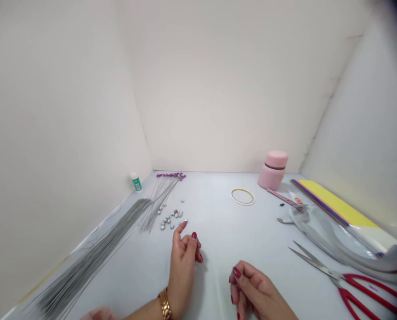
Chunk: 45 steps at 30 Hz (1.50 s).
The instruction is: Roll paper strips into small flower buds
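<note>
My left hand (185, 253), with a gold bracelet (165, 304) at the wrist, is just right of several small silver stars (168, 219). Its index finger stretches forward, and a tiny shiny bit shows at the tip. Thumb and other fingers are curled together; whatever they hold, if anything, is too small to make out. To the right, my right hand (253, 289) hovers low over the table with thumb and index finger pinched and the others curled. What is in that pinch is hidden. A faint pale streak runs on the white table (215, 213) between the hands.
On the left lie grey wires (95, 255), purple-tipped stems (168, 186) and a glue bottle (136, 182). A tape roll (243, 203) and pink flask (273, 171) stand behind. Right are a cutter (281, 196), silvery strips (331, 249), coloured paper (345, 204) and red-handled scissors (335, 274).
</note>
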Tool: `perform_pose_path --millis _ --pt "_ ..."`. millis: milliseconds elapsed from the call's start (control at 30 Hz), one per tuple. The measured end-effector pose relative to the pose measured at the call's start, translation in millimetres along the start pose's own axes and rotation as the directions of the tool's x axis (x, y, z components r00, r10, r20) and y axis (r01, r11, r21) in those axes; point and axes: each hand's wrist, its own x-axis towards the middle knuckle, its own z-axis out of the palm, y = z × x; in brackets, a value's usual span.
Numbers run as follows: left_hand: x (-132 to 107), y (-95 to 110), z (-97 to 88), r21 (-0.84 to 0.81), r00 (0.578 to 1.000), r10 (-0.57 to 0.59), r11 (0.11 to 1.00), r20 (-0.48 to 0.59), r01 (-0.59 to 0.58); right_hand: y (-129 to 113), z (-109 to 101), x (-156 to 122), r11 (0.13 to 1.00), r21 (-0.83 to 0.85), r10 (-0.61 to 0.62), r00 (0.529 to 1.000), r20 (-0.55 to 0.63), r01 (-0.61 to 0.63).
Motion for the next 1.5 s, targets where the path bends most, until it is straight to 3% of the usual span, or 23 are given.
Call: perform_pose_path --millis 133,200,333,433,600,667,700,767,900,1033,1167,1267,1400,1500 --pt "-4.3 -0.8 1.7 0.071 0.995 0.010 0.997 0.096 -0.017 -2.3 3.2 -2.6 1.000 -0.019 -0.013 1.000 -0.006 0.013" --pt "-7.3 -0.8 1.8 0.179 0.970 -0.009 0.983 0.245 -0.037 -3.0 4.1 -3.5 0.999 -0.028 -0.028 0.999 -0.020 0.027" --pt "-12.3 0.7 2.1 0.383 0.801 -0.035 0.890 0.598 -0.247 -4.1 3.6 -3.1 0.995 -0.074 -0.063 0.998 -0.018 0.061" --pt "-12.5 3.9 3.9 0.430 0.749 -0.020 0.829 0.663 -0.359 -3.5 1.2 -2.0 0.979 -0.156 -0.139 0.989 -0.054 0.129" --pt "-9.3 10.1 6.4 0.458 0.736 -0.063 0.817 0.674 -0.350 -1.5 -0.1 -2.0 0.926 -0.342 -0.198 0.976 -0.086 0.158" --pt "-8.2 8.2 5.4 0.457 0.725 -0.071 0.817 0.685 -0.352 -4.9 -0.7 -2.7 0.816 -0.554 -0.250 0.964 -0.085 0.163" --pt "-7.5 5.9 4.6 0.459 0.723 -0.079 0.818 0.687 -0.347 -8.4 -2.1 -3.2 0.722 -0.673 -0.288 0.954 -0.082 0.160" --pt "-6.0 -0.6 2.9 0.450 0.751 -0.049 0.826 0.659 -0.341 -19.4 -8.4 -4.6 0.605 -0.784 -0.356 0.928 -0.109 0.140" --pt "-3.3 -12.9 1.1 0.465 0.796 -0.029 0.824 0.605 -0.324 -54.0 -37.1 -8.5 0.424 -0.905 -0.483 0.852 -0.203 0.026" --pt "-2.5 -16.3 1.1 0.472 0.804 -0.025 0.820 0.595 -0.323 -87.3 -79.0 -7.7 0.304 -0.936 -0.552 0.768 -0.324 -0.176" --pt "-2.3 -16.2 1.4 0.483 0.809 -0.027 0.813 0.587 -0.324 -99.8 -117.4 1.4 0.274 -0.901 -0.605 0.667 -0.434 -0.338" --pt "-2.3 -15.9 1.8 0.489 0.809 -0.025 0.808 0.587 -0.330 -96.6 -135.7 7.2 0.307 -0.876 -0.617 0.623 -0.480 -0.371" --pt "-2.1 -17.3 2.8 0.491 0.808 -0.037 0.810 0.588 -0.320 -96.6 -137.7 4.2 0.401 -0.880 -0.638 0.611 -0.468 -0.254" --pt "-2.1 -18.9 2.9 0.464 0.816 -0.030 0.834 0.577 -0.298 -101.9 -114.6 -3.0 0.500 -0.863 -0.654 0.621 -0.431 -0.073"
